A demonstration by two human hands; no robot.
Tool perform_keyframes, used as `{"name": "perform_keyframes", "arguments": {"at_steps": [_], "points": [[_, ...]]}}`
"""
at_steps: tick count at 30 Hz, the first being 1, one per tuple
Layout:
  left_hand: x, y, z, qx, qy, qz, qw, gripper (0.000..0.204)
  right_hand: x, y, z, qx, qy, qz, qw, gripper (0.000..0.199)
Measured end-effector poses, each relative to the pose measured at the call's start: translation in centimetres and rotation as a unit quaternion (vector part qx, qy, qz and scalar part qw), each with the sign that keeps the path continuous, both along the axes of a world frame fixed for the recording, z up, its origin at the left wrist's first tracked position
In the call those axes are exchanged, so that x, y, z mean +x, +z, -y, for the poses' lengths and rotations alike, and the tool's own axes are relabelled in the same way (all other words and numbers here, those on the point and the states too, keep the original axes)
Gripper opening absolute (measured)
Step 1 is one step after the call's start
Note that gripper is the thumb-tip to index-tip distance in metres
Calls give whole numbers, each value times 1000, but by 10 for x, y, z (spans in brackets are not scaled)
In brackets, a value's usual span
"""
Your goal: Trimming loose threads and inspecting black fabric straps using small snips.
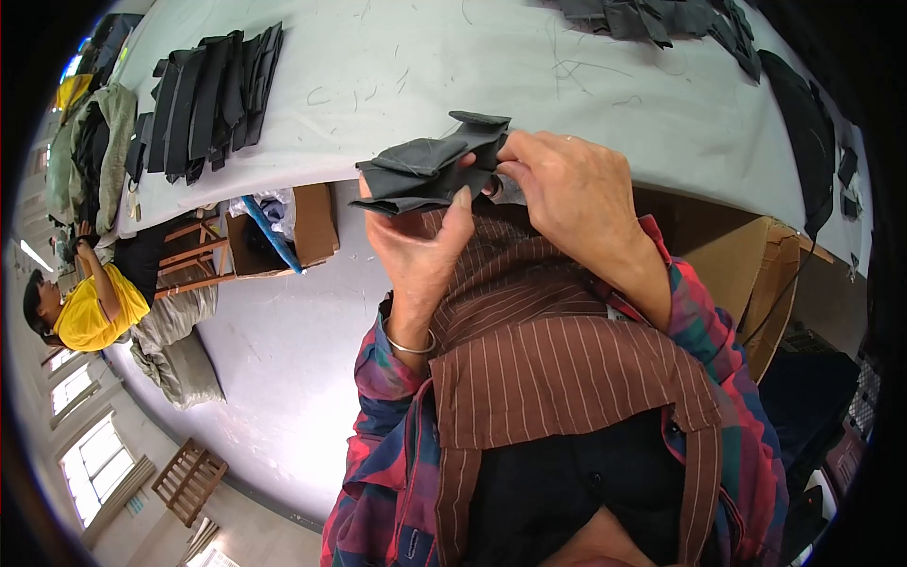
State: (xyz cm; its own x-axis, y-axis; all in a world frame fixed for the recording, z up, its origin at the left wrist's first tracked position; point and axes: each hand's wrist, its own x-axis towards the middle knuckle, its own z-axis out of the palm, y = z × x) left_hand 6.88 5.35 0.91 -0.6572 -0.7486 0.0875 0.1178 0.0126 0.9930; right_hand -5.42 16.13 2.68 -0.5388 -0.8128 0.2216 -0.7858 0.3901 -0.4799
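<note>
A small folded piece of dark grey fabric is held up in front of me, above the near edge of a white table. My left hand grips its lower left part with the thumb on top. My right hand pinches its right end between fingers and thumb. A thin metal bangle sits on my left wrist. I wear a brown striped apron over a plaid shirt.
A row of dark fabric pieces lies at the table's left, another pile at the far right. A cardboard box and wooden stool stand on the floor left. A person in yellow works nearby. Another box stands right.
</note>
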Motion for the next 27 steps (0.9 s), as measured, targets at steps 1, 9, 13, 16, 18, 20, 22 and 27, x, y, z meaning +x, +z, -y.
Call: {"name": "perform_keyframes", "arguments": {"at_steps": [1,9,13,16,18,20,22,27], "points": [[0,0,0,5,-1,0,1000,48,0,0,0,-5,5,5,1000,6],[0,1,0,11,-6,-8,1000,48,1,-3,2,-18,10,10,1000,6],[1,1,0,12,-1,5,1000,48,1,-3,2,-21,11,16,1000,6],[1,1,-1,29,3,-1,1000,49,0,-4,2,-23,7,36,999,6],[-1,-2,-1,8,8,-24,1000,41,0,-5,2,-24,4,49,999,5],[0,-4,-2,-12,13,-47,999,34,1,-4,1,-21,-4,53,998,5],[1,-4,-2,-11,11,-37,999,35,0,-4,1,-24,-3,51,998,5],[0,-3,-2,-9,12,-42,999,35,2,-5,1,-31,1,40,999,5]]}}
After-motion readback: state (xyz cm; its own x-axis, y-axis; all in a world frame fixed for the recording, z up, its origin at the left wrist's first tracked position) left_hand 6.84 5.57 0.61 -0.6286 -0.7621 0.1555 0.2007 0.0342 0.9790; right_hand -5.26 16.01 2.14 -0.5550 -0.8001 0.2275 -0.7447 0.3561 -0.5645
